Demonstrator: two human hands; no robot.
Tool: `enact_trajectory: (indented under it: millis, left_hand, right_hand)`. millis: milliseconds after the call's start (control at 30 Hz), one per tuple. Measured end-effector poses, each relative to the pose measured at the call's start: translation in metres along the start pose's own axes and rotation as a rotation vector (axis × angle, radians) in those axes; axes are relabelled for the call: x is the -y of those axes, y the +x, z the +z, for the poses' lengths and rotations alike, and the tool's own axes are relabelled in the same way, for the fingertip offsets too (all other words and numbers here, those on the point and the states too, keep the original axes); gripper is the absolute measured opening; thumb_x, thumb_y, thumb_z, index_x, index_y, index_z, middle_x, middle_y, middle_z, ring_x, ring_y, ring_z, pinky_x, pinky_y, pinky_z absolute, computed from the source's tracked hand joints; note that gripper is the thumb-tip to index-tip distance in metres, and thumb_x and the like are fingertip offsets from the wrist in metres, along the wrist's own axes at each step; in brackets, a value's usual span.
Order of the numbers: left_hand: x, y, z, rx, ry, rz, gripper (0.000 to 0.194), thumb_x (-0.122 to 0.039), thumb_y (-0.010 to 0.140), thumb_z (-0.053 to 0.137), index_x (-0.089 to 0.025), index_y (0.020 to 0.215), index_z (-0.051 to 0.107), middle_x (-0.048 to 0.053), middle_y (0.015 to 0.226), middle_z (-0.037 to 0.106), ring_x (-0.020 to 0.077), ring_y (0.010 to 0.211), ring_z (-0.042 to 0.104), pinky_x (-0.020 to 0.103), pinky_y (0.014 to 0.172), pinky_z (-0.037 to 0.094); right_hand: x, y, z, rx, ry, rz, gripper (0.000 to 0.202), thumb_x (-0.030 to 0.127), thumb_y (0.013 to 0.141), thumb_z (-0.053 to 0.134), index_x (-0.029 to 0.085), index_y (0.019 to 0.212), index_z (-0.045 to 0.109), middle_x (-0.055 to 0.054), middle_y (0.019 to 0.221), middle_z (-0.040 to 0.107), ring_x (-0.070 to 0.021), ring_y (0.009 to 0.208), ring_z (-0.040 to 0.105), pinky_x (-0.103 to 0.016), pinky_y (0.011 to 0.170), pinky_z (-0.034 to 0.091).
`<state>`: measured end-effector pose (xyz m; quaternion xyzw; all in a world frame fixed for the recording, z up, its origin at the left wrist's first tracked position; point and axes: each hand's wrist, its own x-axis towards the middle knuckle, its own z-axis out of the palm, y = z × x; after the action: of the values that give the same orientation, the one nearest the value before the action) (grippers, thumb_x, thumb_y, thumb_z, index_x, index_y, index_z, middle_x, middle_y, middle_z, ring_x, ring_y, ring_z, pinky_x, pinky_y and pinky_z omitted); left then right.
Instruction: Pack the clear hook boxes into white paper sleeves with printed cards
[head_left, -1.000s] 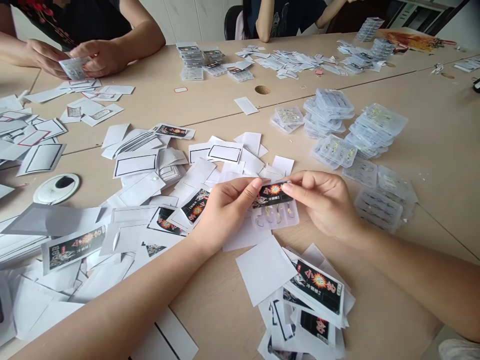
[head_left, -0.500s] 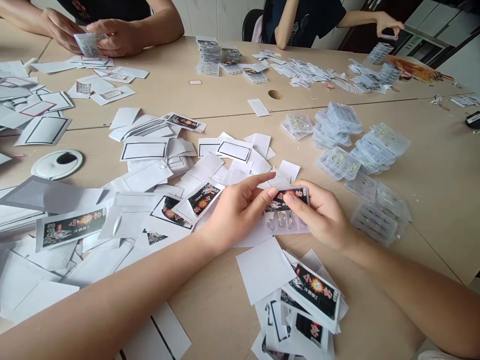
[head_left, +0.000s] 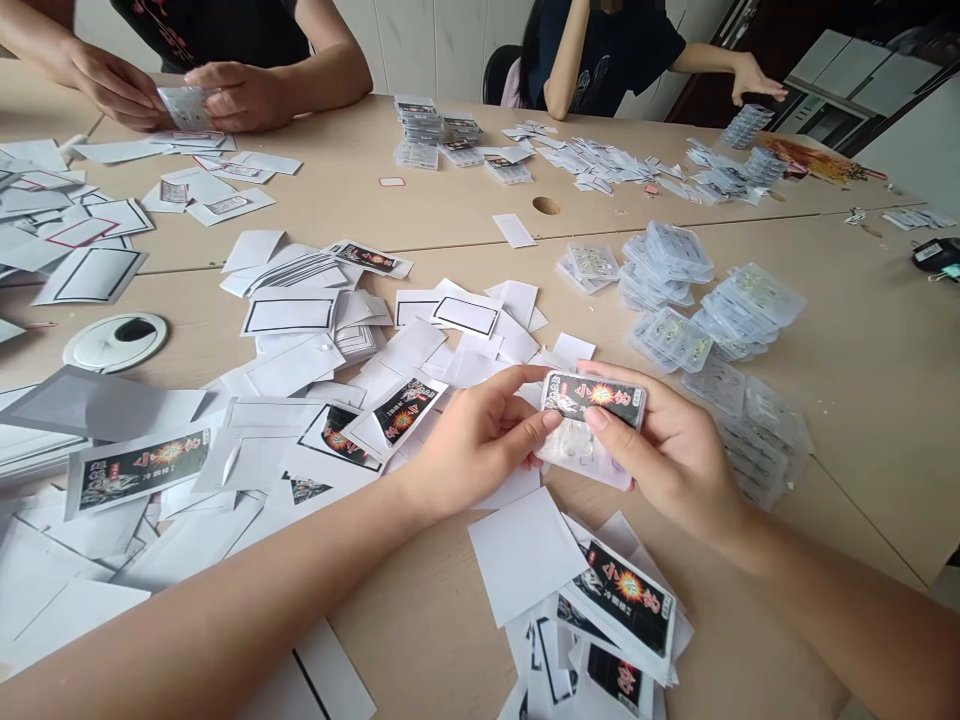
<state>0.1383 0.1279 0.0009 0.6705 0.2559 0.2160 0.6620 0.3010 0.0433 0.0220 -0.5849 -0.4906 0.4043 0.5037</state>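
Observation:
Both my hands hold a small clear plastic box of fish hooks [head_left: 576, 445], with a black printed label [head_left: 611, 395] along its upper part. My left hand [head_left: 495, 430] pinches the box's left side between thumb and fingers. On the right, my right hand [head_left: 664, 450] grips it, thumb pressed on the label's lower edge and fingers behind. Glare hides part of the box's contents. Below my hands lies a stack of black printed labels [head_left: 630, 595] with a blank white paper [head_left: 529, 553] at its upper left.
White paper pieces [head_left: 292, 310] and printed labels [head_left: 146, 468] spread over the table's left. Clear boxes [head_left: 750, 305] are piled at the right. A white round cover [head_left: 115, 342] lies at left. Two people sit across; one person's hands [head_left: 240, 95] hold a clear packet.
The box in my hands has tilted and shifted slightly right, showing more of its label. Across the table, a person's hand at the far right has let go of a box onto a stack.

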Motion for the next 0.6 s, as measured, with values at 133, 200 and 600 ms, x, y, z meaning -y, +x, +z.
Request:
enact_trajectory:
  millis: [133,200,600]
  left_hand:
    - [-0.0004,-0.0004,0.0008,-0.001,-0.001,0.001,0.043,-0.039,0.088,0.053,-0.012,0.120,0.045,-0.001,0.059,0.056,0.0119,0.054,0.054,0.025,0.054,0.043]
    - [-0.0002,-0.0007,0.0011,0.002,-0.017,0.000,0.042,-0.040,0.088,0.053,-0.012,0.119,0.046,-0.001,0.059,0.056,0.0121,0.054,0.054,0.025,0.054,0.042]
    - [-0.0016,-0.0008,0.0011,0.037,-0.166,-0.040,0.030,-0.035,0.086,0.057,-0.017,0.107,0.047,-0.003,0.059,0.053,0.0104,0.054,0.049,0.024,0.055,0.040]
  right_hand:
    - [0.0013,-0.0027,-0.0003,0.004,-0.023,0.005,0.038,0.024,0.084,0.061,0.020,0.122,0.055,-0.006,0.106,0.070,-0.0163,0.090,0.068,-0.024,0.074,0.058]
    - [-0.0001,-0.0039,-0.0010,0.002,-0.046,-0.001,0.039,0.026,0.084,0.062,0.021,0.123,0.055,-0.006,0.105,0.070,-0.0176,0.091,0.068,-0.025,0.074,0.058]
    - [-0.0007,-0.0067,-0.0011,0.007,-0.113,0.022,0.044,0.030,0.083,0.062,0.021,0.125,0.054,-0.007,0.102,0.070,-0.0206,0.088,0.068,-0.031,0.075,0.058]
